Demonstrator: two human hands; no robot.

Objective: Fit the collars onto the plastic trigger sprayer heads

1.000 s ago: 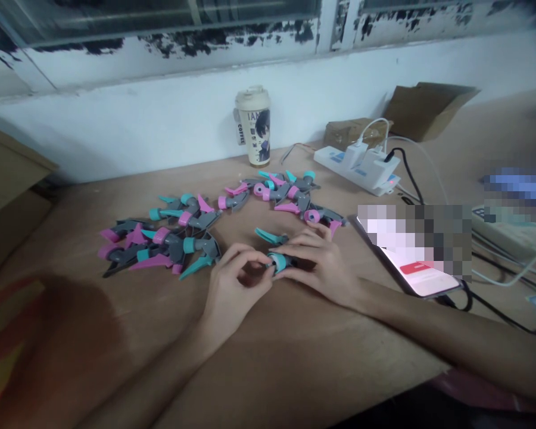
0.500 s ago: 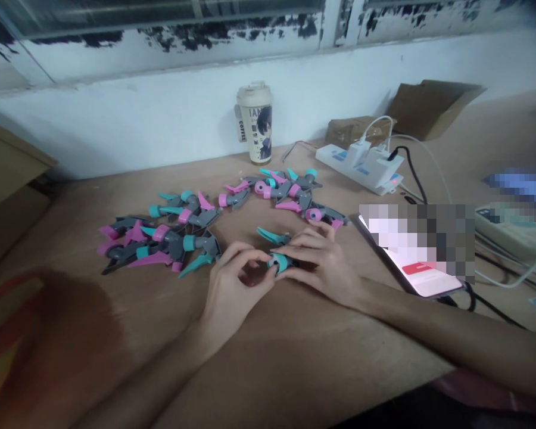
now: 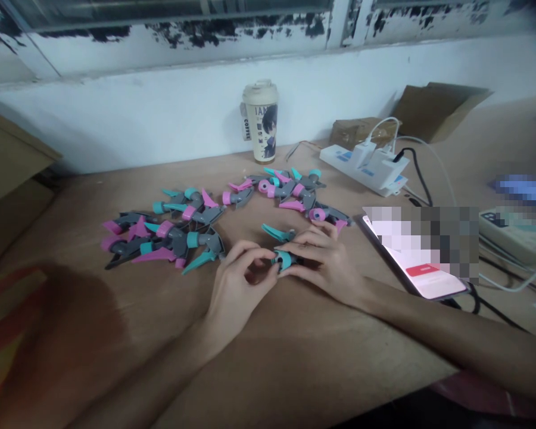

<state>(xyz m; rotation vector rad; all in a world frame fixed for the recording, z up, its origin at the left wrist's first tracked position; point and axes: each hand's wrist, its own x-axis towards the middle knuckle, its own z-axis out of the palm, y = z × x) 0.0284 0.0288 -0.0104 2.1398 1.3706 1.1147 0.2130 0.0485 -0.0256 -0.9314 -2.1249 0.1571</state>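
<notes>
A grey trigger sprayer head with a teal collar (image 3: 284, 260) and a teal trigger (image 3: 274, 232) is held just above the table, its open collar end facing left. My right hand (image 3: 324, 256) wraps round its body and hides most of it. From the left, the thumb and fingertips of my left hand (image 3: 239, 280) pinch at the collar's mouth; any small part between them is hidden. Beyond my left hand lies a pile of grey sprayer heads with pink or teal parts (image 3: 174, 235). A second group of sprayer heads (image 3: 290, 190) lies past my right hand.
Against the wall stands a coffee tumbler (image 3: 261, 122). To its right sit a white power strip (image 3: 361, 170) with plugs and cables, and cardboard (image 3: 433, 110). A lit phone (image 3: 429, 277) lies beside my right forearm. A cardboard box (image 3: 13, 155) is at the left edge.
The whole view has shifted slightly to the right. Both hands keep the same hold on the sprayer head, with only a slight shift at the left fingertips. The piles look unchanged.
</notes>
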